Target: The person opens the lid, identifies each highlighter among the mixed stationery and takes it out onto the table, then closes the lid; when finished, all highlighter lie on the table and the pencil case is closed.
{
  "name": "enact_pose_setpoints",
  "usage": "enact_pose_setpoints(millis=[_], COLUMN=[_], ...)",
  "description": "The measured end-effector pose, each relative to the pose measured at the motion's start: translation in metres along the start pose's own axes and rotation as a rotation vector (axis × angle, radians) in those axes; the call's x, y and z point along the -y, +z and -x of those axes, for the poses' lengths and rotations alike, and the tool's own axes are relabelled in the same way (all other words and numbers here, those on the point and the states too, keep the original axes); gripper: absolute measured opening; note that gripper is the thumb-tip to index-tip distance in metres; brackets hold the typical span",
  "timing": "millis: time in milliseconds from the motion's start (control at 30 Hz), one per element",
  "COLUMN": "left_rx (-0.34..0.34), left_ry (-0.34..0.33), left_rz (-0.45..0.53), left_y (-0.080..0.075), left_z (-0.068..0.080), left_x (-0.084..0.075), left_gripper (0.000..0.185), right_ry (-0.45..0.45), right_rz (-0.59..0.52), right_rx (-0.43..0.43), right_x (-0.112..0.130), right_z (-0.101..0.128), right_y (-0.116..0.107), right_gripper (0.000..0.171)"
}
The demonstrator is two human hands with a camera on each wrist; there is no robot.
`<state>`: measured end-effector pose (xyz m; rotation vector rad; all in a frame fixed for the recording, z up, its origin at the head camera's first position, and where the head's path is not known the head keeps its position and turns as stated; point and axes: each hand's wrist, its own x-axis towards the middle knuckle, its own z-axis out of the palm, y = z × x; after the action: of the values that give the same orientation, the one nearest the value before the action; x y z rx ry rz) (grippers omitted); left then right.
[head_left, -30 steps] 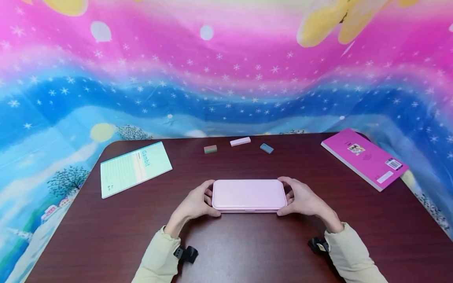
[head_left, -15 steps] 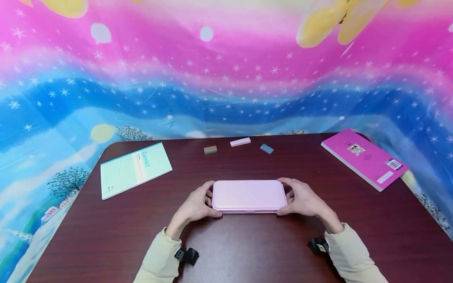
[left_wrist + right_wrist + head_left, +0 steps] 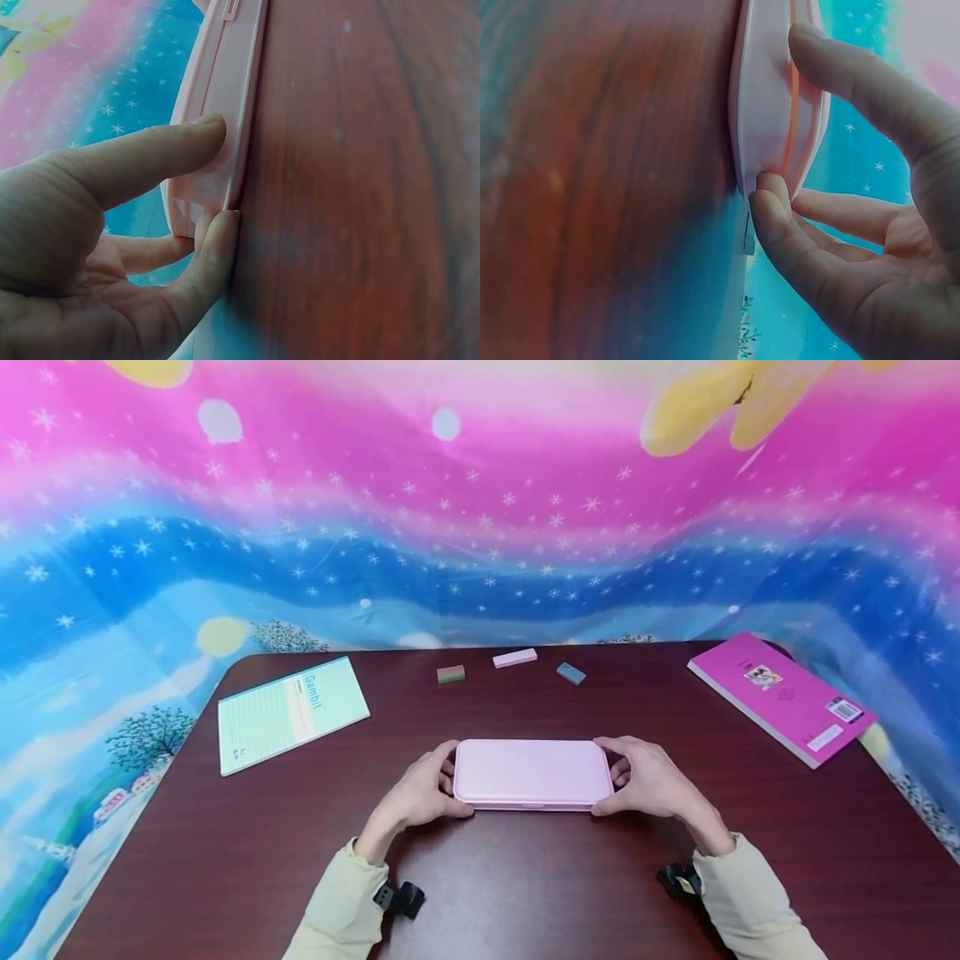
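A pale pink pencil case [image 3: 534, 772] with rounded corners lies lid up on the dark wooden table, its small clasp toward the person. My left hand [image 3: 423, 789] grips its left end, thumb on the front side and fingers round the end. At the opposite end my right hand [image 3: 647, 781] holds it the same way. In the left wrist view the left thumb [image 3: 172, 154] presses the front wall of the case [image 3: 225, 97] below the lid seam. The right wrist view shows the right thumb [image 3: 847, 67] across the seam of the case [image 3: 769, 97], fingertips at its corner.
Beyond the case lie a brown-and-green eraser [image 3: 451, 674], a whitish-pink bar [image 3: 515, 658] and a small blue-grey block [image 3: 571, 673]. A light green notebook [image 3: 296, 714] is at the left, a magenta book [image 3: 780, 697] at the right. A printed cloth [image 3: 480, 527] hangs behind the table [image 3: 525, 885].
The head view has shifted slightly, moving everything a little to the right in it. Both hands keep their hold on the pencil case, which stays in place on the table.
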<state>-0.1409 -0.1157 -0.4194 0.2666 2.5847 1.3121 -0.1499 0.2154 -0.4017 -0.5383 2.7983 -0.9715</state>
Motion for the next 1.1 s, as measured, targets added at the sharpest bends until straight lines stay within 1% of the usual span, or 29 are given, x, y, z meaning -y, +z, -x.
enact_pose_setpoints(millis=[233, 400, 633, 733, 933, 1100], left_rx=[0.022, 0.026, 0.02, 0.015, 0.013, 0.016], left_ry=[0.005, 0.005, 0.017, 0.022, 0.022, 0.029], left_rz=[0.008, 0.009, 0.005, 0.004, 0.002, 0.017], left_y=[0.001, 0.002, 0.0, -0.001, -0.001, -0.003], left_z=[0.002, 0.002, 0.002, 0.002, 0.001, 0.0], left_x=[-0.001, -0.001, 0.0, 0.0, 0.0, 0.001], left_gripper=[0.093, 0.093, 0.093, 0.093, 0.093, 0.091], right_ry=[0.003, -0.002, -0.014, -0.022, 0.015, 0.041], right_rz=[0.006, 0.012, -0.013, -0.029, -0.124, -0.236], right_rx=[0.017, 0.016, 0.031, 0.05, 0.11, 0.139], right_x=[-0.001, 0.0, 0.001, 0.002, 0.001, 0.003], right_z=[0.001, 0.001, 0.002, 0.002, 0.002, 0.001], right_y=[-0.001, -0.002, -0.006, -0.008, -0.014, -0.019], right_gripper=[0.092, 0.092, 0.092, 0.093, 0.091, 0.077])
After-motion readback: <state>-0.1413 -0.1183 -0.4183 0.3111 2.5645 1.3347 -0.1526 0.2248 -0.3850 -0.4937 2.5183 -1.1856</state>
